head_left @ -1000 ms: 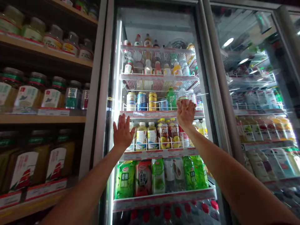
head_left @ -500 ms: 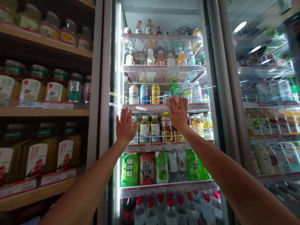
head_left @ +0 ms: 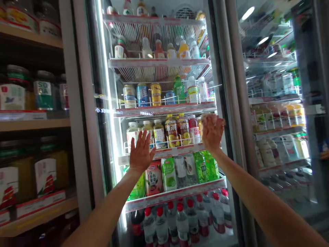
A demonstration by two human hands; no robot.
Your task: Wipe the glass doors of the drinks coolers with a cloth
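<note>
My right hand (head_left: 212, 134) presses a pale, crumpled cloth (head_left: 207, 117) flat against the glass door (head_left: 164, 73) of a drinks fridge, near the door's right side. Only the cloth's edges show past the fingers. Further left and a little lower, my left hand (head_left: 141, 154) is raised with its fingers stretched out and holds nothing. Its palm faces the glass and seems to rest on it. Behind the door stand tea bottles (head_left: 171, 132), cans (head_left: 155, 94) and green drink packs (head_left: 168, 174) on shelves.
To the left, a wooden shelf (head_left: 36, 123) holds large glass jars (head_left: 15, 91). A grey door frame (head_left: 232, 89) separates this door from another glass-fronted fridge (head_left: 280, 137) on the right. Red-capped bottles (head_left: 182, 223) fill the bottom of the middle fridge.
My right hand has slid the cloth right across the glass, from the middle toward the right frame. My left hand has shifted right and lower on the door. The view has turned right and tilted.
</note>
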